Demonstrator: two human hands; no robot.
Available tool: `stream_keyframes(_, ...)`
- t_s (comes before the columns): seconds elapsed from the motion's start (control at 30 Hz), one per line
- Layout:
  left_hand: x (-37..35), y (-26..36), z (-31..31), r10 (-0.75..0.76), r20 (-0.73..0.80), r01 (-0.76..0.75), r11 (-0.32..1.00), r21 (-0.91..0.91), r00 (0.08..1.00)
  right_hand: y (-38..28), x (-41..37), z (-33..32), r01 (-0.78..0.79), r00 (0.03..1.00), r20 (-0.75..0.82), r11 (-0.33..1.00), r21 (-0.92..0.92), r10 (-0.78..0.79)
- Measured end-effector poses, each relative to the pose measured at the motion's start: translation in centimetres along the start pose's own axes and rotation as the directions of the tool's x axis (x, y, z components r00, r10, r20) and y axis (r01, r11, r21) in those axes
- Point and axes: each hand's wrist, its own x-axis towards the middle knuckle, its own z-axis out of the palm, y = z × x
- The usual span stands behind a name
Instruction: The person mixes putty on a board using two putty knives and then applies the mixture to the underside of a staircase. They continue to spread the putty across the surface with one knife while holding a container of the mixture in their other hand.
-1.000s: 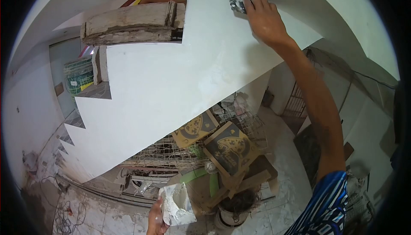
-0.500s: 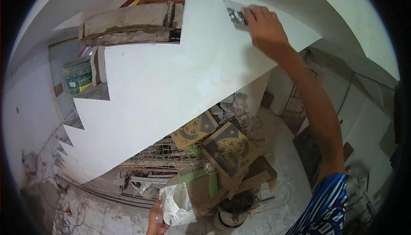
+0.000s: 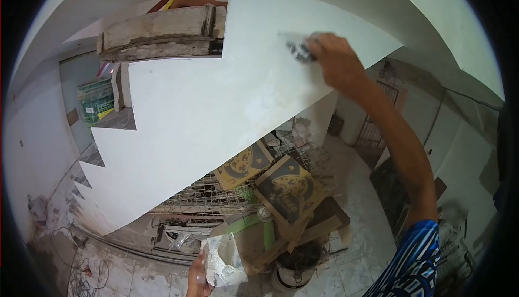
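My right hand (image 3: 338, 61) is closed around a flat scraper (image 3: 299, 50), its blade blurred against the upper part of the white stair side wall (image 3: 189, 113). At the bottom of the view, my left hand (image 3: 199, 278) grips a white, putty-smeared container (image 3: 224, 260) with white paste inside. The wall's left edge is stepped, and its lower edge slopes down to the left.
Below the slope lie printed cardboard boxes (image 3: 289, 189), wire mesh (image 3: 200, 194) and a bucket (image 3: 289, 275). A green packaged bundle (image 3: 96, 101) rests on a step at left. Cables (image 3: 89, 283) lie on the floor. Behind the top step, part of another person's arm (image 3: 197, 0) shows.
My right hand has moved down the wall with the scraper. My left hand and the container have hardly moved. The view has shifted slightly.
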Motion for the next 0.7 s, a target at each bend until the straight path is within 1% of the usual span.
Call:
stream_keyframes(0.07, 0.1, 0.0, 0.2, -0.008, 0.0, 0.008, 1.0, -0.015, 1.0, 2.5, 0.8, -0.3, -0.055, 0.989, -0.144, 0.991, -0.125, 0.037)
stream_keyframes(0.1, 0.1, 0.0, 0.2, -0.005, 0.003, 0.005, 1.0, -0.01, 1.0, 4.2, 0.8, 0.3, -0.062, 0.987, -0.156, 0.979, -0.194, 0.032)
stream_keyframes(0.2, 0.1, -0.1, 0.2, -0.021, 0.013, 0.021, 1.0, -0.018, 1.0, 7.4, 1.2, 1.8, -0.158, 0.987, -0.046, 0.951, -0.266, 0.152)
stream_keyframes(0.23, 0.0, -0.1, 0.2, -0.029, 0.016, 0.03, 0.999, -0.025, 0.999, 7.8, 1.2, 2.3, -0.114, 0.992, -0.084, 0.954, -0.276, 0.094)
stream_keyframes(0.27, -0.3, -0.2, 0.3, 0.016, 0.02, -0.017, 0.998, 0.062, 1.0, 7.9, 1.0, 2.9, -0.111, 0.993, -0.073, 0.952, -0.284, 0.094)
stream_keyframes(0.33, -1.2, -0.6, 0.3, 0.099, 0.037, -0.106, 0.966, 0.236, 0.994, 7.2, 0.8, 3.5, -0.106, 0.994, -0.047, 0.949, -0.298, 0.096)
stream_keyframes(0.43, -1.1, -0.7, -0.3, 0.065, 0.036, -0.072, 0.963, 0.261, 0.997, 3.2, -1.9, 3.0, -0.099, 0.99, 0.07, 0.951, -0.293, 0.124)
stream_keyframes(0.5, 0.1, -0.5, -1.0, -0.009, 0.005, 0.008, 0.989, 0.147, 1.0, -0.3, -4.9, 1.7, 0.022, 0.973, 0.231, 0.977, -0.214, 0.029)
stream_keyframes(0.53, 0.5, -0.5, -1.2, -0.044, -0.007, 0.044, 0.995, 0.087, 0.999, -1.3, -5.7, 0.8, 0.038, 0.973, 0.229, 0.991, -0.125, -0.009)
stream_keyframes(0.6, 0.8, -0.7, -0.9, -0.031, -0.003, 0.031, 0.999, 0.021, 1.0, -2.2, -6.4, -0.6, 0.07, 0.973, 0.216, 0.996, 0.054, -0.081)
stream_keyframes(0.63, 0.9, -0.7, -0.7, -0.025, -0.003, 0.025, 1.0, -0.011, 1.0, -1.9, -5.7, -1.0, 0.072, 0.989, 0.131, 0.997, 0.0, -0.072)
stream_keyframes(0.7, 0.9, -0.8, -0.2, 0.033, 0.029, -0.034, 0.999, 0.027, 0.999, -0.7, -3.0, -1.8, 0.056, 0.997, -0.038, 0.993, -0.103, -0.06)
